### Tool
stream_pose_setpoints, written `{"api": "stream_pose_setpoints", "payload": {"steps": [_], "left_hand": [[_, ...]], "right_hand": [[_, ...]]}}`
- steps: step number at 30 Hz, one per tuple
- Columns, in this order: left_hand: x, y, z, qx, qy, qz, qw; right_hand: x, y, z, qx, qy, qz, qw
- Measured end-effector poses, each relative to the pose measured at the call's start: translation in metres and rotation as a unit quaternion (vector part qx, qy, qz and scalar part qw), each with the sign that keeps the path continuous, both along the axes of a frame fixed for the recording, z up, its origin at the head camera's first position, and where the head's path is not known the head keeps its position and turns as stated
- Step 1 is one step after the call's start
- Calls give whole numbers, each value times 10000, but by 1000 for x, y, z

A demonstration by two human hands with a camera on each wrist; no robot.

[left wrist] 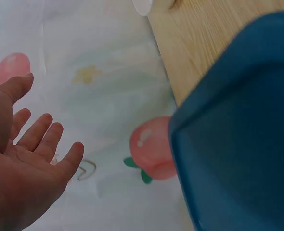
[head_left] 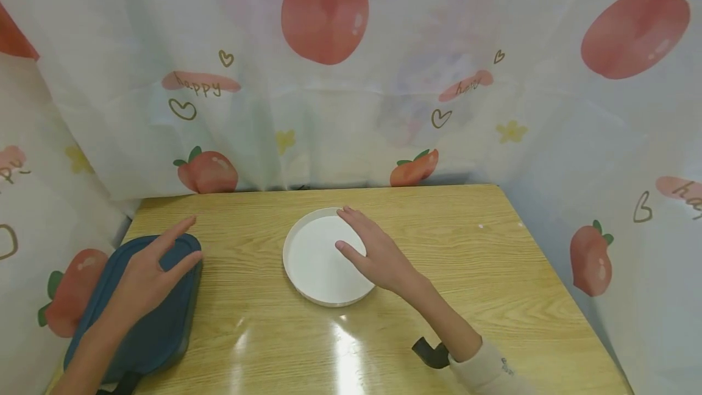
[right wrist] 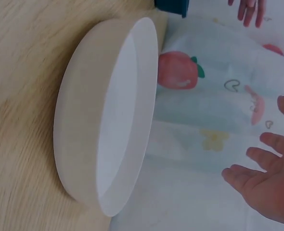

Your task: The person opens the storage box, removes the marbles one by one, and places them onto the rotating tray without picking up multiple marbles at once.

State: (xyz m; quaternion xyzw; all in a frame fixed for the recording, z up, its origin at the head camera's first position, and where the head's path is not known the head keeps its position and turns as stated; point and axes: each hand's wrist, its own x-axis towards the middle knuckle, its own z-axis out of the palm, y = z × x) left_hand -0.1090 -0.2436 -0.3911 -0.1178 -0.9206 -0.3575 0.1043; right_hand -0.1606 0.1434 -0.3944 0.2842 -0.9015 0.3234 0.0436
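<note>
My left hand (head_left: 144, 276) hovers above a dark blue container (head_left: 159, 337), shaped as a rounded rectangle, at the table's left side. Its thumb and fingers are spread, with nothing held. In the left wrist view the hand appears apart from the blue container (left wrist: 243, 144). Near the middle of the table lies a round white dish (head_left: 320, 261) with a low upright wall. Over its right part is my right hand (head_left: 378, 255), fingers extended and thumb apart, holding nothing. The right wrist view has a gap between this hand (right wrist: 272, 178) and the dish (right wrist: 79, 120).
The wooden table (head_left: 466, 249) stands against a white fruit-print curtain (head_left: 356, 114) at the back and both sides. A black strap end (head_left: 430, 355) sticks out by the right wrist, and another dark strap (head_left: 125, 384) shows by the left forearm.
</note>
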Motion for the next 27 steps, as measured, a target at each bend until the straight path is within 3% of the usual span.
{"api": "stream_pose_setpoints", "payload": {"steps": [9,17,27], "left_hand": [[22,-33,-8,194,-278,125,9993],[33,-58,-18,264,39,260,9993],[44,-93,-37,285,-630,732,9949]], "right_hand": [[14,-32,-12,-353,-93,154,9992],[27,-63,-22,-791,-405,233,9958],[36,-103,-34,-1615,-1028,580,9798]]}}
